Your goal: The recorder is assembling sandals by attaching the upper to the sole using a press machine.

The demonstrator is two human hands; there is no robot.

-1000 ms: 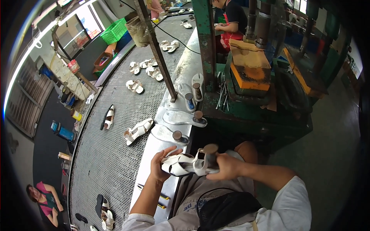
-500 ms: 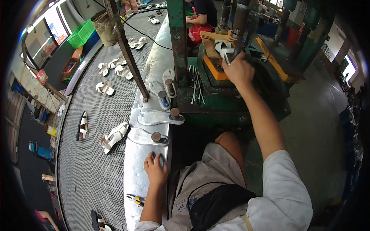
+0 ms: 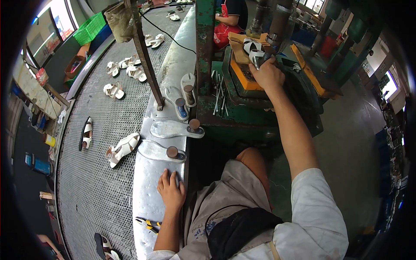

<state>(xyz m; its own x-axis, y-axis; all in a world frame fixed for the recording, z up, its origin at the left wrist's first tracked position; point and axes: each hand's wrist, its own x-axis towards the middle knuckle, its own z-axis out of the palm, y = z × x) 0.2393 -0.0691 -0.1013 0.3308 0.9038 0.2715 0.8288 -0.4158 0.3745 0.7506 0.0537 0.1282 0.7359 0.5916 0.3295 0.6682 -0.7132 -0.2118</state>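
— White straps, raised on that stack: why is your sandal sitting there?

— Your white sandal [image 3: 256, 55] lies on the tan layers [image 3: 238, 53] over the orange block [image 3: 241, 77], within the green machine [image 3: 247, 115]. The stack probably gives its sole a broad bed. Its toe points away from you, leaving the heel end nearest your right hand [image 3: 268, 74].

— And how have you got hold of it?

— Your right fingers are curled closed at that heel end, at the end of a long reach. (Your knuckles hide the contact, so how hard you squeeze cannot be told.)

— What about your left hand [image 3: 171, 190]?

— You have it palm down on the metal ledge [image 3: 145, 195], fingers loosely parted, gripping nothing. It looks like a prop, steadying you while the other arm stretches out.

— Why do the foot-shaped plates lie as they do?

— The near plate [image 3: 156, 149], just beyond your left fingertips, lies flat with its brown knob [image 3: 172, 151] toward your side of the ledge; the plate beyond it [image 3: 167, 129] matches. Presumably that keeps both knobs easy to grab. Your yellow-handled pliers [image 3: 150, 223] lie near your left forearm, apart from your fingers.
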